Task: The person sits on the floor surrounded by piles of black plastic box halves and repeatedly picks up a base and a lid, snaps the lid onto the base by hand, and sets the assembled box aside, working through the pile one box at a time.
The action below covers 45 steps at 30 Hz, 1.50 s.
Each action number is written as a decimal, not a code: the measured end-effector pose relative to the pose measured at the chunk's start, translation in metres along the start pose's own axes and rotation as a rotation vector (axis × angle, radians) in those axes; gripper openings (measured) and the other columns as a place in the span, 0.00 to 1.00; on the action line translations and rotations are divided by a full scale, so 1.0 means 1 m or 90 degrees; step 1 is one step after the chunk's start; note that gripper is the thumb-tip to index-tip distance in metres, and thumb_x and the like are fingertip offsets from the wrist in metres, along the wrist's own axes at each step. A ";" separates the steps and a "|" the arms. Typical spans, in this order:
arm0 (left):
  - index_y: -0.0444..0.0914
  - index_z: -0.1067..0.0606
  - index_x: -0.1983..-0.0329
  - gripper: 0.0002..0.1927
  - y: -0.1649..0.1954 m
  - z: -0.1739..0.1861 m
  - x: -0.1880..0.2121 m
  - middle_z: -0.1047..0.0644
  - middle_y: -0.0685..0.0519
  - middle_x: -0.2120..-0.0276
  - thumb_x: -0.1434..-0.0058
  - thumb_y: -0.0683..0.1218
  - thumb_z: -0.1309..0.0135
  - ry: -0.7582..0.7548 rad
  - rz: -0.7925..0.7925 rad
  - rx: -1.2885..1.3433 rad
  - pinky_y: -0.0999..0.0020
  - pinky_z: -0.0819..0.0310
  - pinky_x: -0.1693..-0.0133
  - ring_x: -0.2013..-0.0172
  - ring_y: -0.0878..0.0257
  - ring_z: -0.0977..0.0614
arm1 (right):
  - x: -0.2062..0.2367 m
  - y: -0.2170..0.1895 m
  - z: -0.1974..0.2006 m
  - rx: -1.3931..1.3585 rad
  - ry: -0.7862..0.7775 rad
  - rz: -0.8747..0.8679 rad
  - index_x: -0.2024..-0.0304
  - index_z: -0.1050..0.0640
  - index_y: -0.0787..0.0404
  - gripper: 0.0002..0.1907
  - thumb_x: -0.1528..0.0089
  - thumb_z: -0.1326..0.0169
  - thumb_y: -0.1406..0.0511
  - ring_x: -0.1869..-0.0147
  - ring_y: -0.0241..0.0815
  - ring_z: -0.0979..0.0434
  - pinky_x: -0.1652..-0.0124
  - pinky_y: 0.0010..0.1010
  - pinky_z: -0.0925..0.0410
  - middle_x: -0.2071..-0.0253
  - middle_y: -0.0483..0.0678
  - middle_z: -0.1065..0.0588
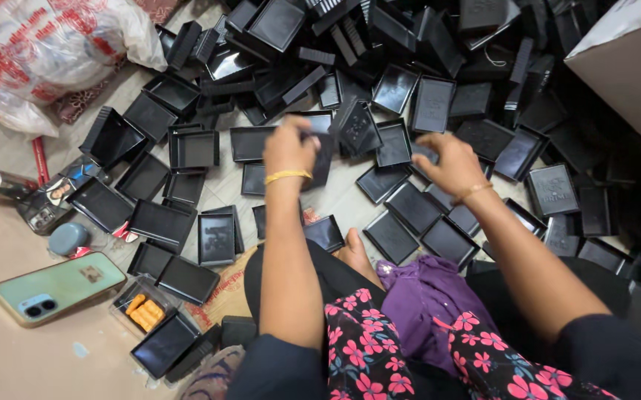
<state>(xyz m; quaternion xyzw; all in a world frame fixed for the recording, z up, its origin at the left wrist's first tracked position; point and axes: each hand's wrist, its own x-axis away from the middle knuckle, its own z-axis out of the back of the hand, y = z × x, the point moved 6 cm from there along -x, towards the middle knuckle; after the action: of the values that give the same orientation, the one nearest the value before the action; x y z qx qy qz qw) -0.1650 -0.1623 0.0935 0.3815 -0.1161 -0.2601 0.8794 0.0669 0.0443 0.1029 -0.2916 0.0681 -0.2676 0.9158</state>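
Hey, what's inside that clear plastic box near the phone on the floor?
The clear plastic box holds several small orange pieces. A black tray overlaps its near corner, so anything in that corner stays hidden.

Phone (59,287) left of trays (217,238)

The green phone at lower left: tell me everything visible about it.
The phone is a slim, pale green rectangle with rounded corners, lying flat and face down on the tan floor. Its glossy back shows two round camera lenses near the lower-left end and a small square mark near the middle. It lies at an angle, close to a clear plastic box. Neither hand touches it.
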 end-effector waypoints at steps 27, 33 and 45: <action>0.39 0.27 0.48 0.27 0.014 0.020 -0.040 0.23 0.48 0.63 0.28 0.66 0.56 0.159 0.081 0.959 0.66 0.23 0.63 0.66 0.60 0.21 | -0.080 -0.055 0.007 0.048 -0.135 0.052 0.36 0.31 0.53 0.34 0.44 0.36 0.68 0.47 0.56 0.21 0.52 0.45 0.28 0.51 0.56 0.22; 0.39 0.29 0.36 0.32 0.092 -0.070 -0.014 0.21 0.49 0.49 0.28 0.66 0.64 -0.365 0.132 1.127 0.66 0.23 0.45 0.51 0.60 0.18 | -0.044 -0.051 0.046 -0.516 0.078 0.028 0.38 0.28 0.62 0.26 0.35 0.35 0.63 0.44 0.38 0.24 0.45 0.30 0.28 0.48 0.46 0.23; 0.36 0.28 0.40 0.32 0.083 -0.086 -0.016 0.24 0.47 0.45 0.25 0.66 0.67 -0.205 0.021 1.005 0.63 0.26 0.41 0.46 0.58 0.21 | -0.010 -0.058 0.015 -0.498 0.115 -0.135 0.28 0.39 0.57 0.47 0.46 0.31 0.63 0.45 0.41 0.21 0.47 0.33 0.26 0.46 0.53 0.25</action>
<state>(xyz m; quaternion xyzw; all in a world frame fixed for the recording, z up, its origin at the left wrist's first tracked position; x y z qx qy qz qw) -0.1136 -0.0535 0.0951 0.8465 -0.3965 -0.1397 0.3265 0.0363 0.0169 0.1483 -0.5985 0.2141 -0.3389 0.6936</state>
